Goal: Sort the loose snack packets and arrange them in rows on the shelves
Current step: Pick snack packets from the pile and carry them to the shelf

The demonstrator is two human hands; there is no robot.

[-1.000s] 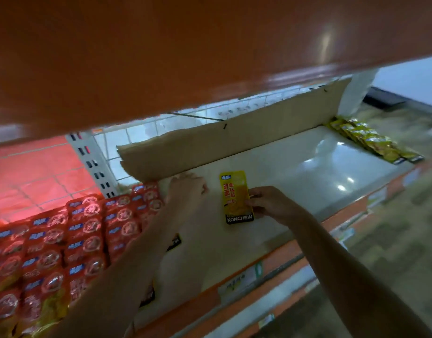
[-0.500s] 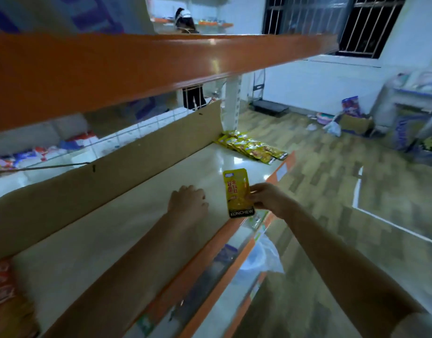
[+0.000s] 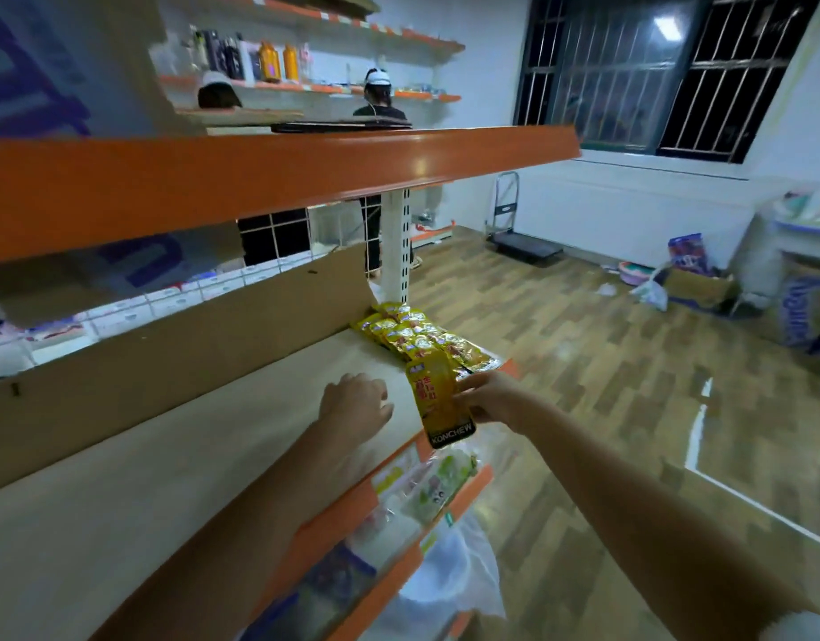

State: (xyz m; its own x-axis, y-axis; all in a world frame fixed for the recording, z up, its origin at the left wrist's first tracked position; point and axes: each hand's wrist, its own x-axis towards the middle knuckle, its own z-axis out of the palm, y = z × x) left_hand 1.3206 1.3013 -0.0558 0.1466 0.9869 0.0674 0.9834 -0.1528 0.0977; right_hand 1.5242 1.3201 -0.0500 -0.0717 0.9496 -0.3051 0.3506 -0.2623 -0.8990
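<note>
Now the right hand [image 3: 484, 400], pinching the yellow packet [image 3: 438, 400], has neared the row of packets [image 3: 417, 335]; the left hand [image 3: 354, 402] still rests, fingers curled, on the shelf [image 3: 167, 455].

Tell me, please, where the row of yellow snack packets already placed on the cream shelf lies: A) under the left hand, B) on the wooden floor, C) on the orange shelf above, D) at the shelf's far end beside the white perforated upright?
D: the row of yellow snack packets lies at the far end of the cream shelf, beside the white perforated upright.
</note>
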